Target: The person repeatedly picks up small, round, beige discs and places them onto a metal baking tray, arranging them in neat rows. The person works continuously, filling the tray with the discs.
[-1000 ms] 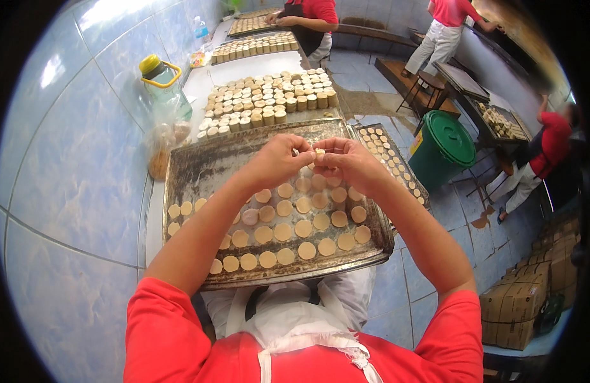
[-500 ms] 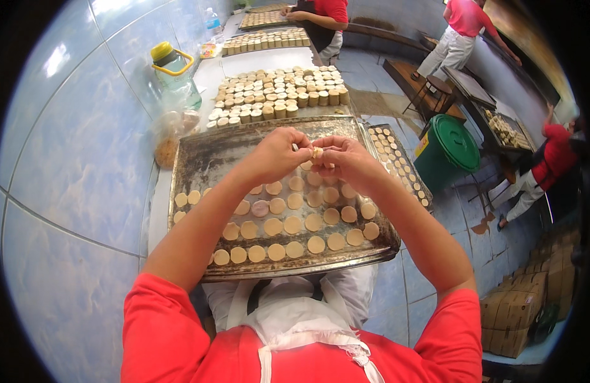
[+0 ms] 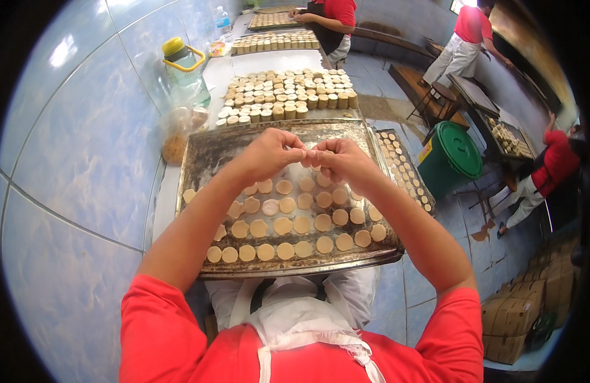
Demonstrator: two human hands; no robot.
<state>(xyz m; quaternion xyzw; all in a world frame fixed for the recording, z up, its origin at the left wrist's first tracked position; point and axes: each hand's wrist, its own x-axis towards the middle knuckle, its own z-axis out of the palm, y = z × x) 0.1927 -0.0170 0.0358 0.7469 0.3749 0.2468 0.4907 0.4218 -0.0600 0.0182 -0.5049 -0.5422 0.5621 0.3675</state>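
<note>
Over the far half of a dark, worn baking tray (image 3: 208, 145), my left hand (image 3: 272, 155) and my right hand (image 3: 343, 161) meet fingertip to fingertip. Both are closed in a pinch around a small piece of dough, which the fingers now almost wholly cover. Below them, flat round dough discs (image 3: 283, 226) lie in rows across the near part of the tray. One paler, pinkish disc (image 3: 270, 207) sits among them. My forearms hide some discs at both sides.
Beyond the tray stand many short pale cylinders (image 3: 279, 112) in rows. A yellow-lidded jug (image 3: 187, 80) and a plastic bag (image 3: 175, 143) are along the tiled wall. At right are another tray of discs (image 3: 406, 167) and a green lidded bin (image 3: 458, 150). Co-workers stand farther off.
My fingertips have come closer together, covering the pale dough piece that showed between them before. The whole view has shifted slightly; the discs lie as before.
</note>
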